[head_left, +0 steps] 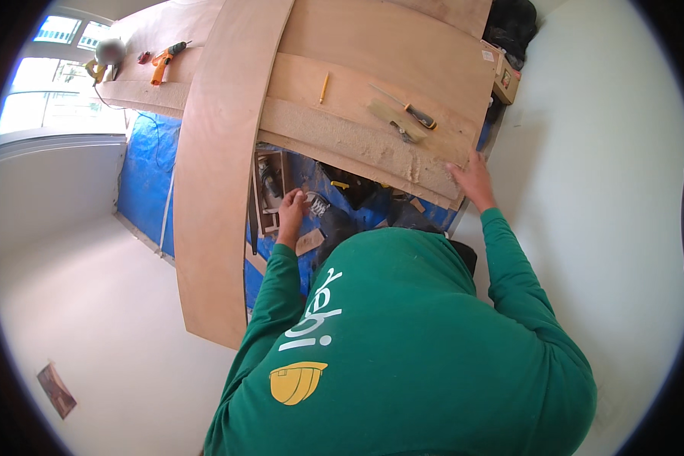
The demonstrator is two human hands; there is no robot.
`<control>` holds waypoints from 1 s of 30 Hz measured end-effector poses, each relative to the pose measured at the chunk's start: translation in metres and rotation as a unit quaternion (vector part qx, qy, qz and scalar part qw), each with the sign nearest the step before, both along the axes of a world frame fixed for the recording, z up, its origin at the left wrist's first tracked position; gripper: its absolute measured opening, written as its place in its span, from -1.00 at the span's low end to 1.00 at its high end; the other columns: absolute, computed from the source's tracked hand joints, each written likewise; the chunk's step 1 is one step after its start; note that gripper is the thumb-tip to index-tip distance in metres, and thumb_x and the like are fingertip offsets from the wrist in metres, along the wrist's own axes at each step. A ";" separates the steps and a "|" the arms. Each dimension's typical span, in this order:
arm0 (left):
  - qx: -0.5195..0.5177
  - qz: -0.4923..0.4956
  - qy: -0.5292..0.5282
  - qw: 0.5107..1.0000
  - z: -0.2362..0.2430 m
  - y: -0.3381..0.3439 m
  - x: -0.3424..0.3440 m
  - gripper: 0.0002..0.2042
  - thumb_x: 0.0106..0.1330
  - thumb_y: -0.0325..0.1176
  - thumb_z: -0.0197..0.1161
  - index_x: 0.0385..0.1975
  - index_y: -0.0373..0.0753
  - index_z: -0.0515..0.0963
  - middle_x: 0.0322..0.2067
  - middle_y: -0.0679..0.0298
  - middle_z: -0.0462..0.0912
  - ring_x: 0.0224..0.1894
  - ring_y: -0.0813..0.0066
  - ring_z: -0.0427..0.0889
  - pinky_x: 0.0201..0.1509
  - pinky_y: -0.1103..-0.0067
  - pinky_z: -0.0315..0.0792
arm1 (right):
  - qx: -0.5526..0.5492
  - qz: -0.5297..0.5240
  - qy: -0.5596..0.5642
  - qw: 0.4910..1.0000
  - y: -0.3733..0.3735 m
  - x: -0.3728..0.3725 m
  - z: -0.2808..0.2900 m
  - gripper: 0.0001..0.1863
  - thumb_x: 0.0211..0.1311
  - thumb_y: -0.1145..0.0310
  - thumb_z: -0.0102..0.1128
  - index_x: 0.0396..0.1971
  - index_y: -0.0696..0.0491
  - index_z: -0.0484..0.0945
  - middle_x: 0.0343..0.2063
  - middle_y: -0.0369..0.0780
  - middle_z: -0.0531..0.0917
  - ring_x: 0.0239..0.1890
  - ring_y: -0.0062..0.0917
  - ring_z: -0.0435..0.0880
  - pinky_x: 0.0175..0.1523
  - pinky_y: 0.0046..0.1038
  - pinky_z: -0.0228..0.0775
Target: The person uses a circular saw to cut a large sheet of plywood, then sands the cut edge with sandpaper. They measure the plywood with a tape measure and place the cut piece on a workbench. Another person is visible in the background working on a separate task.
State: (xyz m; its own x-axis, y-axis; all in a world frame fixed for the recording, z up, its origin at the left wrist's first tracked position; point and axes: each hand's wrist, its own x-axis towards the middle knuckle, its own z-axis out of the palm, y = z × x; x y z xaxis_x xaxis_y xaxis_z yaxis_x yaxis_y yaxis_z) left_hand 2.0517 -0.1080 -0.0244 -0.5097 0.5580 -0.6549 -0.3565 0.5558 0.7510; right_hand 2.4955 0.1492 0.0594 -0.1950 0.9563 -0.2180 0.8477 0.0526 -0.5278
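R hand [473, 182], thumb & fingers wide, touches wooden panel [357, 87] at its near R corner. L hand [289, 219], finger state can't tell, is off panel's near edge, nr tool tray [284, 173].

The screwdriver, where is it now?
In the head view, the screwdriver lies on the wooden board, right of centre, between the yellow pencil and the right hand.

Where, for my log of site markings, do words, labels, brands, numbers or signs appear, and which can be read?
Green long-sleeved shirt: large white lettering, legible in part, not copied here; yellow hard-hat emblem nearby.
Light-brown plywood sheet: small white label, too small to read.
Brown rectangular box: reddish patch, too small to tell.
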 end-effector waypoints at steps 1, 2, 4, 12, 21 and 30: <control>-0.032 0.023 -0.001 0.999 -0.008 -0.006 0.013 -0.64 0.55 -0.20 0.23 0.20 -0.26 0.58 -0.16 0.28 0.72 -0.18 0.51 0.71 -0.20 0.55 0.56 | 0.030 0.026 -0.003 0.999 0.006 -0.006 -0.002 -0.11 0.28 0.03 0.44 0.46 0.20 0.29 0.33 0.12 0.47 0.39 0.02 0.44 0.45 -0.13 0.32; -0.043 0.017 0.001 0.999 -0.016 -0.018 0.031 -0.64 0.54 -0.22 0.23 0.20 -0.29 0.58 -0.17 0.28 0.72 -0.19 0.49 0.72 -0.22 0.55 0.55 | 0.059 0.057 -0.007 0.997 0.012 -0.012 -0.004 -0.11 0.29 0.03 0.44 0.47 0.20 0.27 0.33 0.12 0.47 0.39 0.02 0.44 0.45 -0.13 0.33; -0.096 -0.061 0.014 0.993 -0.033 -0.048 0.071 -0.63 0.54 -0.22 0.24 0.20 -0.31 0.58 -0.16 0.27 0.72 -0.19 0.49 0.71 -0.20 0.56 0.55 | 0.025 0.104 0.047 0.993 0.025 -0.033 -0.011 -0.08 0.29 -0.01 0.43 0.47 0.19 0.25 0.33 0.15 0.46 0.40 0.04 0.44 0.44 -0.11 0.34; -0.027 0.269 -0.049 0.962 -0.064 -0.152 0.186 -0.66 0.56 -0.22 0.25 0.15 -0.33 0.60 -0.21 0.30 0.70 -0.25 0.51 0.63 -0.11 0.57 0.51 | -0.033 0.295 0.010 0.955 0.074 -0.114 -0.029 -0.36 0.26 0.11 0.41 0.16 0.26 0.47 0.10 0.20 0.61 0.18 0.08 0.60 0.23 -0.03 0.46; -0.209 0.180 0.045 0.960 -0.046 -0.245 0.281 -0.76 0.51 -0.21 0.27 -0.10 -0.26 0.70 -0.45 0.39 0.60 -0.45 0.56 0.55 -0.37 0.55 0.43 | 0.042 0.199 -0.002 0.979 0.171 -0.073 -0.038 -0.45 0.18 0.11 0.41 -0.05 0.29 0.60 -0.16 0.27 0.70 -0.03 0.20 0.69 0.06 0.05 0.52; -0.443 -0.018 0.665 0.601 -0.066 -0.248 0.289 -0.68 0.45 -0.11 0.17 -0.15 -0.23 0.72 -0.21 0.06 0.76 -0.11 0.18 0.70 0.02 0.39 0.55 | -0.009 0.096 0.031 0.995 0.226 -0.025 -0.113 -0.25 0.28 0.03 0.40 0.21 0.39 0.49 -0.07 0.20 0.73 0.08 0.00 0.72 0.21 -0.12 0.51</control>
